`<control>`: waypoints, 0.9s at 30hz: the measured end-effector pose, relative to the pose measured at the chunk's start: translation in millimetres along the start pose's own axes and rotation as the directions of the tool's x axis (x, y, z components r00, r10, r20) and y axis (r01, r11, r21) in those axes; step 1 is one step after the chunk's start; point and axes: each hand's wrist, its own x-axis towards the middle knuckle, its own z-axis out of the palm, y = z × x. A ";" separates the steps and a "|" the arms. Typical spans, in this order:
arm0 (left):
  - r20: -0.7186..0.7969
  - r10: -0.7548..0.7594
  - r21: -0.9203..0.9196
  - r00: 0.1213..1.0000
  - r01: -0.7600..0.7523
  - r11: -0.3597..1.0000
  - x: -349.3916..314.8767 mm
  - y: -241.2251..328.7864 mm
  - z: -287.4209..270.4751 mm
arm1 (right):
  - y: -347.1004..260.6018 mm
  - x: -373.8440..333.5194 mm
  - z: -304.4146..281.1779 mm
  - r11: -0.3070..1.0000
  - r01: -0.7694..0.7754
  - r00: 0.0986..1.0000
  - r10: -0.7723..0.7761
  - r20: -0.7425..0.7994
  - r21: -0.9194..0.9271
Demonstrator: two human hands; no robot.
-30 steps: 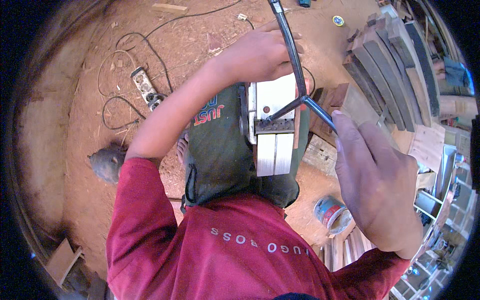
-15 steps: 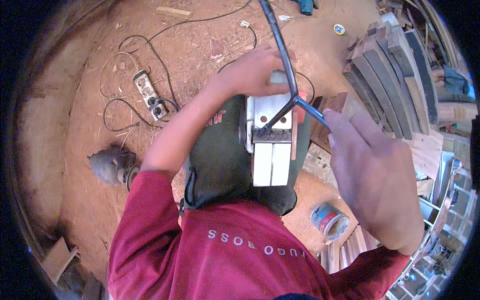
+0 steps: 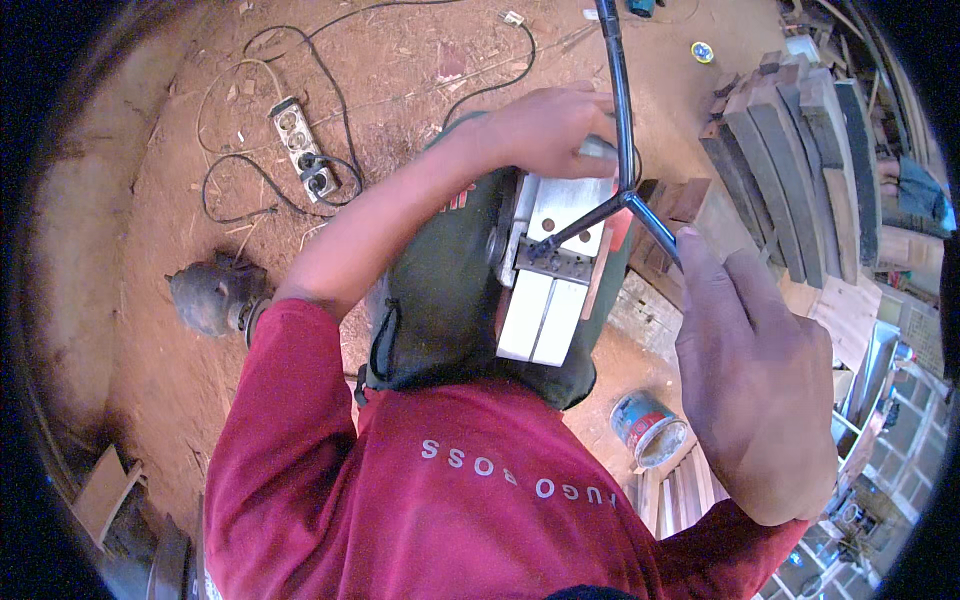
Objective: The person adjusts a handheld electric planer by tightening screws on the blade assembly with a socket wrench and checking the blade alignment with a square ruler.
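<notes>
An upturned electric planer [image 3: 535, 325] lies across my lap, its pale metal sole facing up. A dark slotted band [image 3: 562, 262] with small bolts crosses its middle. My left hand [image 3: 550, 132] is closed over the planer's far end, its fingertips partly hidden. My right hand [image 3: 755, 370] grips one arm of a black three-armed Y-shaped wrench [image 3: 622, 120]. Another arm of the wrench reaches down to the left end of the bolted band, and the third points away from me.
On the floor at left lie a power strip [image 3: 300, 150] with cables and a grey angle grinder [image 3: 215, 295]. Stacked curved timbers [image 3: 790, 170] stand at far right. A paint tin [image 3: 648, 428] sits right of my lap, and a round yellow-blue item [image 3: 702, 52] lies beyond.
The planer has turned slightly, its far end swinging right. The wrench and both hands have shifted right in view, with the wrench still against the bolted band. The view itself has shifted a little.
</notes>
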 end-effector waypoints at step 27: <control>0.121 -0.805 -0.928 0.581 -0.221 -0.299 67.1 112.4 -75.5 | 27.2 -3.7 23.2 0.987 0.051 0.998 -0.044 -0.051 0.150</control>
